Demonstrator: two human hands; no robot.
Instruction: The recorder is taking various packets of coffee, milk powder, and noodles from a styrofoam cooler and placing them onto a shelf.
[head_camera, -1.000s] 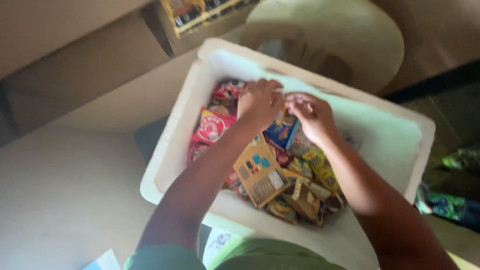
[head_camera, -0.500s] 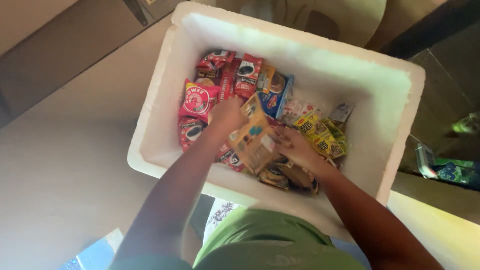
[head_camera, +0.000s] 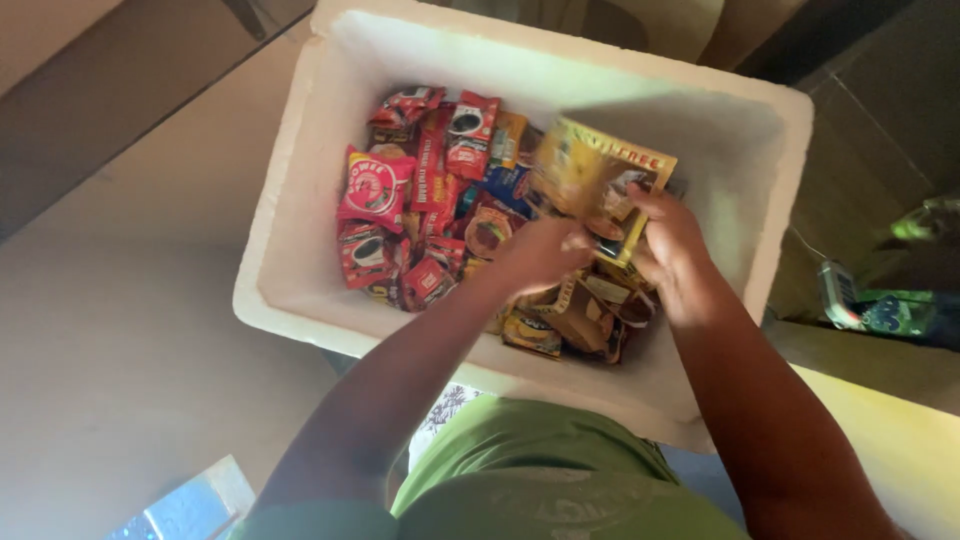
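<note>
A white foam box (head_camera: 290, 240) holds several snack and drink-mix packets, mostly red ones (head_camera: 375, 185) on the left and brown and yellow ones (head_camera: 560, 325) near me. My right hand (head_camera: 672, 250) grips a flat yellow packet (head_camera: 590, 175) and holds it up over the middle of the box. My left hand (head_camera: 540, 252) is right beside it, fingers curled at the packet's lower edge, above the pile.
The box sits on a pale floor (head_camera: 120, 330). A green and blue object (head_camera: 890, 310) lies at the right edge. A pale blue object (head_camera: 190, 505) shows at the bottom left. My green shirt (head_camera: 540, 480) fills the bottom centre.
My hands were down among the packets; the right hand has now lifted a yellow packet up out of the pile. The view has moved closer to the box.
</note>
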